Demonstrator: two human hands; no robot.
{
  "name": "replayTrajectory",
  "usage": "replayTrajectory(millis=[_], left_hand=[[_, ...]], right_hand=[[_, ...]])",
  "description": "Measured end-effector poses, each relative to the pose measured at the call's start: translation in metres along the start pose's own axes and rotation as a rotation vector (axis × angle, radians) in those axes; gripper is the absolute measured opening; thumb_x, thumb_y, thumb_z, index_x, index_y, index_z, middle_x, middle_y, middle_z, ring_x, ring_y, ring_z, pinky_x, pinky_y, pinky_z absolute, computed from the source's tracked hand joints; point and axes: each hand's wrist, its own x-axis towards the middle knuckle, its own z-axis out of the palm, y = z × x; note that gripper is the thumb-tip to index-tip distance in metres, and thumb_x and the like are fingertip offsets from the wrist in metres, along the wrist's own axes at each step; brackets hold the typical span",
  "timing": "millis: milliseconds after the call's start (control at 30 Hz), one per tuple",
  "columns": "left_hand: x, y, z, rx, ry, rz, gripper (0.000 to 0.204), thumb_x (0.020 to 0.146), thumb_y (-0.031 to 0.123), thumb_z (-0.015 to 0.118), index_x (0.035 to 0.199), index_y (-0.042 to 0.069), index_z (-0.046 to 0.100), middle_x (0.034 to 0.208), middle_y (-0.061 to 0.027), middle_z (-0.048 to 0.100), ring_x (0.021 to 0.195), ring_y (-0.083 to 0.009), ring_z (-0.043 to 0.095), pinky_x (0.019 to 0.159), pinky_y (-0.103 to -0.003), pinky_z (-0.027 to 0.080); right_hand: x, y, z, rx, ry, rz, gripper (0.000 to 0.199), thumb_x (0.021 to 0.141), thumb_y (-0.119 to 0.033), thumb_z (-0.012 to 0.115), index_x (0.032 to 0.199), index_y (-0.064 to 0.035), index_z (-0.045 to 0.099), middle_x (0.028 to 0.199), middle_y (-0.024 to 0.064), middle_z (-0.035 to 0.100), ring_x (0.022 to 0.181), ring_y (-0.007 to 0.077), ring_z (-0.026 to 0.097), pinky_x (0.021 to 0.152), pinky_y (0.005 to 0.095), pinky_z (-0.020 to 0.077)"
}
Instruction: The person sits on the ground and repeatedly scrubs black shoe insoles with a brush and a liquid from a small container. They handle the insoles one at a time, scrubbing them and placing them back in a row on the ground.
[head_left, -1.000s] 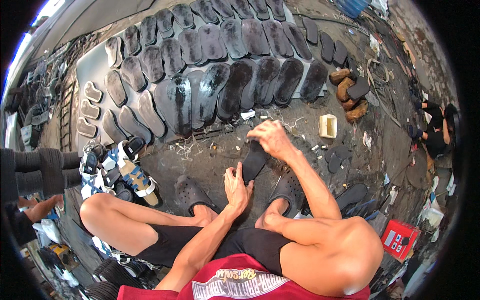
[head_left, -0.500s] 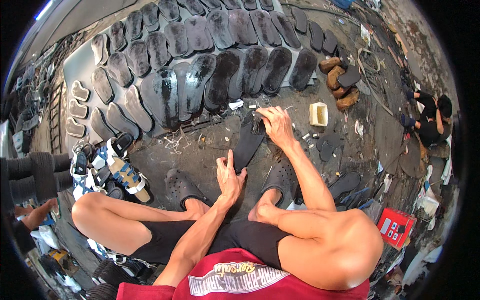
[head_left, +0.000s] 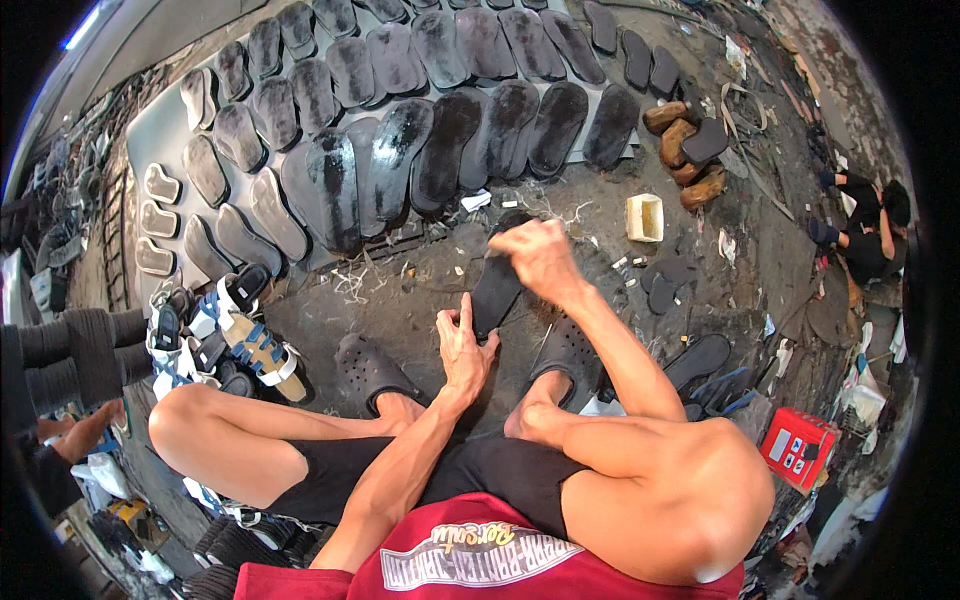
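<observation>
A black shoe sole (head_left: 494, 292) lies lengthwise in front of me, between my two feet and the rows of soles. My left hand (head_left: 466, 355) grips its near end, thumb at one edge and index finger stretched along the other. Over the far end is my right hand (head_left: 543, 262), fingers closed and slightly smeared by motion. Whatever those fingers hold is hidden. That far end looks darker, and the hand partly covers it. A small pale open container (head_left: 645, 218) with a yellowish inside stands to the right of my right hand.
Several rows of dark soles (head_left: 330, 190) cover a grey sheet ahead. Brown shoe lasts (head_left: 675, 140) are piled at the far right. White and blue sandals (head_left: 255, 350) lie left, a red box (head_left: 800, 448) right. Another person (head_left: 875, 225) sits at the right edge. Scraps litter the floor.
My right hand has turned and shifted slightly left across the sole's far end, now covering more of it. My left hand keeps its grip. The whole view has shifted a little.
</observation>
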Motion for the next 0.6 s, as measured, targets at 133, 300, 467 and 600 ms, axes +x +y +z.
replayTrajectory(millis=[133,300,467,600], left_hand=[[-0.001,0.000,0.005,-0.059,0.006,-0.013,0.092,0.078,0.015,0.090,0.160,0.001,0.050,0.121,-0.0238,0.052,0.113,-0.0410,0.055,0.100,-0.050,0.051],[0.004,-0.001,0.010,-0.012,0.067,0.023,0.093,0.077,0.015,0.089,0.160,0.000,0.050,0.123,-0.0238,0.052,0.113,-0.0413,0.056,0.098,-0.050,0.051],[0.011,0.005,0.005,0.021,0.011,0.039,0.097,0.076,0.014,0.089,0.162,-0.001,0.046,0.125,-0.0238,0.054,0.114,-0.0418,0.055,0.099,-0.050,0.050],[0.015,-0.010,-0.012,-0.107,-0.071,-0.031,0.086,0.080,-0.001,0.074,0.161,0.000,0.048,0.124,-0.0250,0.060,0.111,-0.0424,0.061,0.100,-0.049,0.052]], right_hand=[[-0.048,-0.003,-0.005,-0.103,0.026,0.146,0.031,0.091,-0.009,0.074,0.122,-0.0152,0.078,0.106,0.0033,0.078,0.103,0.0239,0.070,0.093,0.0445,0.0471],[-0.046,-0.006,-0.012,-0.020,0.066,0.182,0.029,0.096,-0.014,0.073,0.125,-0.0116,0.075,0.105,0.0094,0.077,0.096,0.0289,0.071,0.092,0.0471,0.0461],[-0.010,0.022,-0.007,0.004,0.063,0.277,0.027,0.100,-0.016,0.071,0.126,-0.0128,0.076,0.109,0.0099,0.078,0.101,0.0318,0.070,0.089,0.0471,0.0455],[-0.046,-0.017,0.008,-0.023,0.017,0.213,0.032,0.096,-0.015,0.073,0.128,-0.0126,0.075,0.107,0.0082,0.077,0.097,0.0291,0.070,0.088,0.0463,0.0475]])
